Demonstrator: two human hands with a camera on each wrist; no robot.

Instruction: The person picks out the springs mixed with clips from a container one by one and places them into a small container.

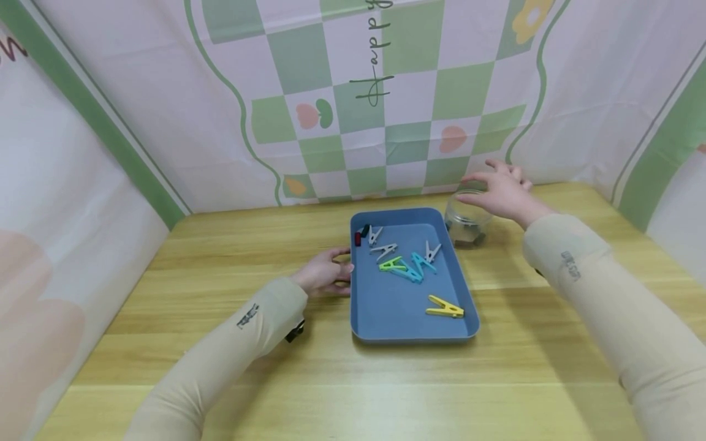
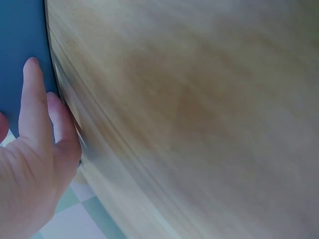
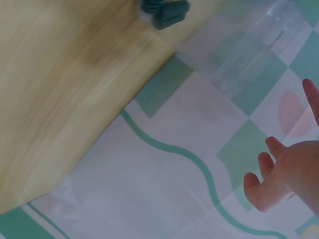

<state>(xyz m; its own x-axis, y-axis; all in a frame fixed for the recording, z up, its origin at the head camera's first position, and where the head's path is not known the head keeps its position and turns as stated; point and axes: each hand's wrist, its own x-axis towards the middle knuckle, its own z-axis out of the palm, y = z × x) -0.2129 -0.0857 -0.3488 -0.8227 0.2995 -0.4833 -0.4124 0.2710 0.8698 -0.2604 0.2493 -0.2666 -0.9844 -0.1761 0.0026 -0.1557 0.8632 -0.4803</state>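
My left hand is at the left side of a blue tray, its extended fingers against the outer wall. In the left wrist view, the fingers lie along that wall. Inside the tray are several clothespins: a yellow one, a green one, blue ones and grey ones. My right hand hovers over the mouth of a clear jar, thumb and fingers spread and holding nothing. Dark green pieces show low in the jar.
Small dark red and dark green pieces lie in the tray's far left corner. The jar stands close to the tray's far right side. A checked cloth hangs behind the wooden table.
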